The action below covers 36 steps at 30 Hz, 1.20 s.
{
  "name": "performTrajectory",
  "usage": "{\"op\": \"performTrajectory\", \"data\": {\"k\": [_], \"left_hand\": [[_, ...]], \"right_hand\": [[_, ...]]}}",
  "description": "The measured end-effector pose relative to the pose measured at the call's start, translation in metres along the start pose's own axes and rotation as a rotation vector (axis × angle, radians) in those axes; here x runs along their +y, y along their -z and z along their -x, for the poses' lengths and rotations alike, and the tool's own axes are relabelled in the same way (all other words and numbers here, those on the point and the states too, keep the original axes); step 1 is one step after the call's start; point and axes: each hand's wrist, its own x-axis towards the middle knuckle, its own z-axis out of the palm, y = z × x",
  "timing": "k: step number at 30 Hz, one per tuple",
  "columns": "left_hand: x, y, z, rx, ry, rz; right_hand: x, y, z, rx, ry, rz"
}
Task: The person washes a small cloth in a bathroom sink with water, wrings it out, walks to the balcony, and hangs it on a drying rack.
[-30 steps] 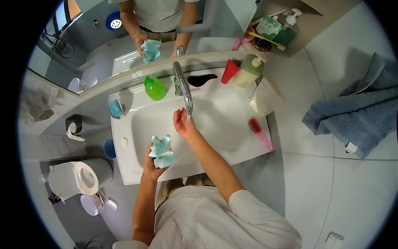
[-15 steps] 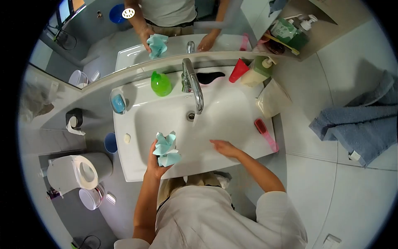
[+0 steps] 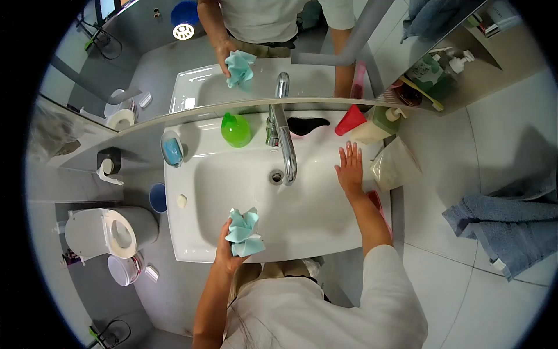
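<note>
Folds of a pale aqua bundle (image 3: 244, 232) are filling our left hand (image 3: 227, 252), whose half-closed fingers are gripping it from the near left, over the front rim of the glossy white sink (image 3: 273, 227). We are seeing thin, matte, wavy layers with pointed corners and some whiter edges, though we cannot tell whether they are cloth or paper. Its long axis is running roughly away from our body, its ruffled far end pointing past that hand towards the mirror (image 3: 174, 64). Our right hand (image 3: 350, 168) is hanging flat, fingers open and holding nothing, well apart from the bundle. Just beyond its fingertips a tapered red tube (image 3: 350, 120) is resting, and a translucent, creased bag (image 3: 395, 164) is standing to its right
</note>
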Motion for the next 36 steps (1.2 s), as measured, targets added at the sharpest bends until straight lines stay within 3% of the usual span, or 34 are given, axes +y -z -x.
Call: {"op": "performTrajectory", "data": {"k": [3,5,6,10,11,13,16,23,26,29,31,34,36], "left_hand": [[-0.004,-0.005,0.003,0.057,-0.036,0.01],[-0.002,-0.01,0.007,0.048,-0.008,-0.013],[-0.002,-0.01,0.008,0.045,0.001,-0.029],[-0.003,-0.017,0.01,0.035,-0.011,0.014],[-0.002,-0.018,0.011,0.013,-0.017,0.008],[-0.002,-0.014,0.013,-0.018,-0.031,0.003],[-0.003,-0.005,0.011,0.0,-0.023,0.028],[-0.002,0.001,0.012,0.032,-0.038,0.034],[0.003,-0.001,0.014,0.078,-0.075,0.012],[0.002,0.005,0.016,0.071,-0.092,0.034],[0.002,0.007,0.016,0.076,-0.083,0.035],[-0.001,0.003,0.014,0.051,-0.052,0.002],[-0.002,0.002,0.009,0.079,-0.036,0.016]], "right_hand": [[-0.032,-0.017,0.004,-0.123,-0.086,-0.107],[-0.049,-0.032,0.029,-0.019,0.311,-0.249],[-0.056,-0.038,0.032,0.057,0.256,-0.228],[-0.018,-0.032,0.023,-0.133,0.504,-0.328],[-0.008,-0.03,0.016,-0.102,0.28,-0.365],[-0.003,-0.025,0.013,0.058,0.218,-0.045],[-0.034,-0.023,0.015,-0.06,0.041,-0.111],[-0.071,-0.029,0.064,-0.086,0.16,-0.423],[-0.054,-0.016,0.047,0.023,-0.277,-0.312],[-0.051,-0.024,0.0,0.222,-0.471,-0.314],[-0.069,-0.023,-0.047,0.286,-0.607,-0.483],[-0.125,0.019,-0.057,0.451,-0.519,-0.765],[-0.155,-0.025,-0.046,0.371,-0.491,-0.962]]}}
